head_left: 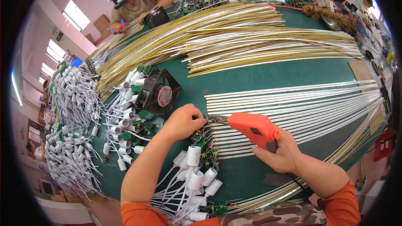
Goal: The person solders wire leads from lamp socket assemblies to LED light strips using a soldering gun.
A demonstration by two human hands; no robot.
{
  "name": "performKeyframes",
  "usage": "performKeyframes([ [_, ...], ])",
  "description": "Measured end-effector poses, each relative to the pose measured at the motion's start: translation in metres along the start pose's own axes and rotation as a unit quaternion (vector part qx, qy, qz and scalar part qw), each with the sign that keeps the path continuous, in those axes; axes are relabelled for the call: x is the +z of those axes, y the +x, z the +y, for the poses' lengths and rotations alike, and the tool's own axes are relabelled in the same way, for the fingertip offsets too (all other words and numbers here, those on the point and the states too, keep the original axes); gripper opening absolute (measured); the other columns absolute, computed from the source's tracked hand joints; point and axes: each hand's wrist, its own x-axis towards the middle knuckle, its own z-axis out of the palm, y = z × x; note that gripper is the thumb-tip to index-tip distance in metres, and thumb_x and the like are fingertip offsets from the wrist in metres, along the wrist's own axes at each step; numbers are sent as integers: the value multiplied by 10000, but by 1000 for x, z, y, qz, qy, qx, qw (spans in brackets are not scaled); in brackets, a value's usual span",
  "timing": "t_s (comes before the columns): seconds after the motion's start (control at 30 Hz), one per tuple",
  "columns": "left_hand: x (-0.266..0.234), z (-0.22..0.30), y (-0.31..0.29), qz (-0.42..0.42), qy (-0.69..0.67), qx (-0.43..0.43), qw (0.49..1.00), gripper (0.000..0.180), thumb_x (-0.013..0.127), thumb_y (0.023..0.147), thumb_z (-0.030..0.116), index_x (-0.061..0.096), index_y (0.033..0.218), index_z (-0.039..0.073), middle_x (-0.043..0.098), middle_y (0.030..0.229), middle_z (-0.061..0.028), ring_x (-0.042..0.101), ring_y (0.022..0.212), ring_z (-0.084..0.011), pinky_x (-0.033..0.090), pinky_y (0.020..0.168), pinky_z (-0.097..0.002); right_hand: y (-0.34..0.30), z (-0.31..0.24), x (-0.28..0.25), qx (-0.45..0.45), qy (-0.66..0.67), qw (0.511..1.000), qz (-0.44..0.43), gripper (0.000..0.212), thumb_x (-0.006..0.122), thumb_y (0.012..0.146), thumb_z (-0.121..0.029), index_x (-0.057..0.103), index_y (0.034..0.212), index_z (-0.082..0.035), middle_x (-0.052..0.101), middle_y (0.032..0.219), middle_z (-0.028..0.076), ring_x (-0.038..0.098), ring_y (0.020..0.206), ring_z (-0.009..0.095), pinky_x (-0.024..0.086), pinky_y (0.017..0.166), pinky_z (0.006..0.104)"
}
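Note:
My right hand is wrapped round the grip of a red soldering gun. The gun's dark tip points left, at the left ends of a row of long, thin metal LED strips laid side by side. Close by the tip, my left hand is closed in a pinch; what its fingers hold is hidden. Just below that hand lie small green circuit boards with thin coloured wires reaching the strip ends. White cylindrical lamp caps with white cables cluster nearer to me.
A black cooling fan stands left of my left hand. Piles of white lamp caps fill the left side. Bundles of yellowish strips lie across the far green table. A person in a dark cap works at the far left.

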Motion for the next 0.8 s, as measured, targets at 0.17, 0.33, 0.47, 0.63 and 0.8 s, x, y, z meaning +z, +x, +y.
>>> performKeyframes([
  [0.17, 0, 0, 1, -3, 11, -6, 1000, 174, 715, 797, 158, 659, 789, -7, 590, 855, -84, 584, 784, -196, 475, 722, -323, 2, 0, 1, 6, -11, 1000, -10, 494, 732, 819, -198, 554, 1255, -46, 657, 995, 136, 653, 874, 283, 508, 794, 367],
  [0.33, 2, 1, 3, 2, 16, -5, 1000, 170, 705, 786, 158, 658, 768, -5, 579, 845, -88, 578, 780, -208, 469, 719, -326, 1, -1, 1, 5, -5, 1000, -12, 479, 729, 821, -195, 563, 1245, -46, 658, 1009, 143, 658, 903, 289, 509, 816, 367],
  [0.47, 1, 2, 3, -1, 23, -19, 1000, 176, 707, 771, 160, 653, 752, -6, 578, 846, -89, 576, 779, -212, 468, 718, -326, 0, 6, 2, -16, 12, 1000, 0, 492, 737, 817, -194, 558, 1244, -30, 658, 999, 132, 654, 884, 265, 507, 799, 358],
  [0.63, 2, 1, 2, 1, 9, -23, 1000, 172, 711, 766, 157, 651, 750, -3, 581, 840, -87, 577, 769, -206, 469, 713, -323, -5, 5, -5, 23, 66, 997, 17, 513, 743, 817, -193, 549, 1259, -20, 654, 971, 119, 636, 857, 229, 496, 784, 338],
  [0.8, 1, 3, 3, 1, 23, -24, 999, 163, 716, 763, 148, 652, 756, -2, 587, 830, -84, 582, 761, -199, 473, 708, -323, -8, 4, -5, 4, 59, 998, 16, 534, 748, 815, -191, 541, 1277, -20, 653, 967, 113, 627, 832, 220, 495, 770, 335],
])
